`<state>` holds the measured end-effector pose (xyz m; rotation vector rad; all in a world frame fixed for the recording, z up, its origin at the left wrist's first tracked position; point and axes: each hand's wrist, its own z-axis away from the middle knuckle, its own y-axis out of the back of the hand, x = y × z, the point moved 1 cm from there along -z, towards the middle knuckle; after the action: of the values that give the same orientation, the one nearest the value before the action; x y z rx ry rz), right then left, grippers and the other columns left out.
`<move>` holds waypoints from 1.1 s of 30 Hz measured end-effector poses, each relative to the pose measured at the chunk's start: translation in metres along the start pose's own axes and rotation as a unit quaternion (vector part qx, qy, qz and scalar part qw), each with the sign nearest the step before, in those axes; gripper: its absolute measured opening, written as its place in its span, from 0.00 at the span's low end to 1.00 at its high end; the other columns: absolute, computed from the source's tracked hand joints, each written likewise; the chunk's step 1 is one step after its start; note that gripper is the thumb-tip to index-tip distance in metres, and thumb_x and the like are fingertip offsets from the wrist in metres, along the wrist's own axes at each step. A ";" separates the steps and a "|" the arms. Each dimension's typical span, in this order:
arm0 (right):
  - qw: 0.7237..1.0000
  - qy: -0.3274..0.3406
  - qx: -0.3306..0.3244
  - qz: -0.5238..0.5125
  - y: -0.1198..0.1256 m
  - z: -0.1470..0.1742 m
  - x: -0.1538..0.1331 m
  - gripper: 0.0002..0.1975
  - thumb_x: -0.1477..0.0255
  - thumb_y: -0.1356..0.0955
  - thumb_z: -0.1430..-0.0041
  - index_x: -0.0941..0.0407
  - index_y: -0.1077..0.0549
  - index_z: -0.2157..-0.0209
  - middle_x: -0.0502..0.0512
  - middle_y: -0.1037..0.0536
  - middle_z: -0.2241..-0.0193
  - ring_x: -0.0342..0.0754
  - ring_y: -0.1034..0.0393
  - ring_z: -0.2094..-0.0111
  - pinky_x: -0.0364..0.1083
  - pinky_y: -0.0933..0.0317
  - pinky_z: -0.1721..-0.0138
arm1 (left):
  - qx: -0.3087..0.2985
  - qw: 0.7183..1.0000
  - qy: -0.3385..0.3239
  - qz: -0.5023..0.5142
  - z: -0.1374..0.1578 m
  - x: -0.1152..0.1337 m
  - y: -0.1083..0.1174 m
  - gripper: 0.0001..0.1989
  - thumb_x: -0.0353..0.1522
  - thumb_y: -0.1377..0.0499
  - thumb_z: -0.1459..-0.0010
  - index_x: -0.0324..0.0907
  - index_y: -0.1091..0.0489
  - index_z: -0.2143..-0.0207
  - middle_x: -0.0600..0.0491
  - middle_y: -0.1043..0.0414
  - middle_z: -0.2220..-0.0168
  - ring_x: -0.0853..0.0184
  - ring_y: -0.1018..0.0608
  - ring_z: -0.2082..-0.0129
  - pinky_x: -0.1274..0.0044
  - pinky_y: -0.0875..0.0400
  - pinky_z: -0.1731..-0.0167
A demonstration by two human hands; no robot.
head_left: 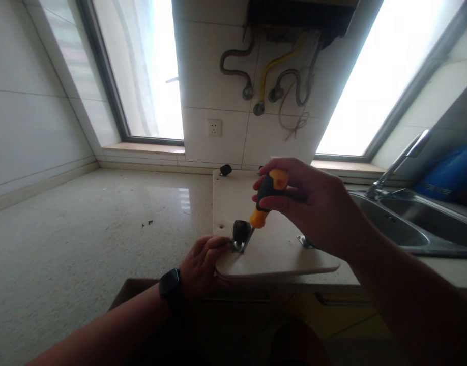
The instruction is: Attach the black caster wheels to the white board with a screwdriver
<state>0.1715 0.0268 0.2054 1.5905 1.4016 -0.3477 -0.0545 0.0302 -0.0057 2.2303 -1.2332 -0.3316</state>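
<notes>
My right hand point(305, 198) is wrapped round the yellow-and-black handle of a screwdriver point(259, 218). The screwdriver slants down, and its tip meets the metal plate of a black caster wheel point(241, 231). That caster stands on the near left corner of a white board point(271, 259) lying on the counter. My left hand point(203, 262), with a dark watch on its wrist, grips this corner, fingers on top beside the caster plate and thumb low at the edge. Another caster point(226, 170) sits at the far left corner. Below my right hand, a third caster plate point(304, 242) is partly covered.
The speckled counter point(104, 244) stretches left, with small dark bits point(147, 222) on it. A steel double sink point(393, 218) with a faucet point(399, 162) is on the right. Pipes point(261, 86) hang on the tiled wall above a socket point(214, 127). Drawer handles point(344, 301) line the counter front.
</notes>
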 end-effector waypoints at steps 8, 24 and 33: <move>0.988 0.016 0.053 0.141 -0.005 -0.003 0.005 0.24 0.60 0.25 0.43 0.49 0.29 0.46 0.54 0.19 0.59 0.53 0.20 0.62 0.55 0.24 0.58 | 0.007 1.000 -0.006 -0.011 -0.001 0.000 0.001 0.36 0.55 0.47 0.35 0.36 0.39 0.38 0.38 0.28 0.47 0.53 0.28 0.47 0.63 0.25 0.50; 0.992 0.005 0.045 0.118 -0.001 -0.010 0.002 0.22 0.59 0.23 0.47 0.51 0.25 0.53 0.53 0.18 0.63 0.51 0.21 0.64 0.52 0.24 0.63 | 0.003 1.000 0.008 -0.012 0.000 0.002 0.000 0.35 0.54 0.49 0.33 0.37 0.40 0.37 0.39 0.28 0.47 0.52 0.28 0.48 0.61 0.25 0.51; 0.993 0.032 -0.115 0.026 0.009 -0.010 0.000 0.23 0.64 0.33 0.33 0.47 0.33 0.38 0.57 0.22 0.46 0.52 0.23 0.49 0.53 0.25 0.50 | -0.005 1.000 0.005 0.000 0.001 -0.001 0.000 0.34 0.53 0.46 0.34 0.36 0.38 0.39 0.38 0.29 0.46 0.52 0.29 0.47 0.61 0.26 0.51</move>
<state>0.1761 0.0358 0.2142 1.4563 1.3925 -0.1005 -0.0556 0.0304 -0.0068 2.2210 -1.2246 -0.3243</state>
